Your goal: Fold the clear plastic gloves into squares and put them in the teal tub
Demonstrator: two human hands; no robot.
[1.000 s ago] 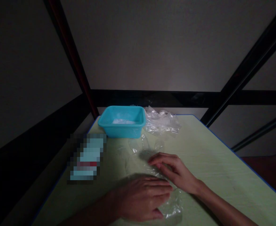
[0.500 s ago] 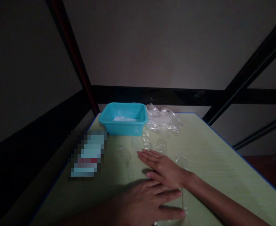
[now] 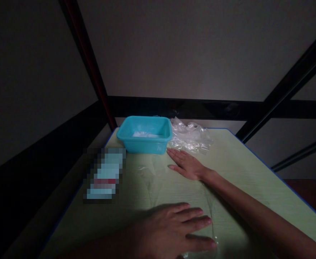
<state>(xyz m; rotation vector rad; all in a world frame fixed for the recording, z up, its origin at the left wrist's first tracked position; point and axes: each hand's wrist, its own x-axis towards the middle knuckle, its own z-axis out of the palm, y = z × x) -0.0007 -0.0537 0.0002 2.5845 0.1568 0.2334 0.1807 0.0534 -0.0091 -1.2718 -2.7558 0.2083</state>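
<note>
Left hand (image 3: 175, 230), spread wide, and right hand (image 3: 189, 166), flat, are laid over clear film (image 3: 181, 192), best smoothed toward 12 o'clock.

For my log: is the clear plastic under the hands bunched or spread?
Spread: the plastic lies flat on the table, its long outline visible.
</note>
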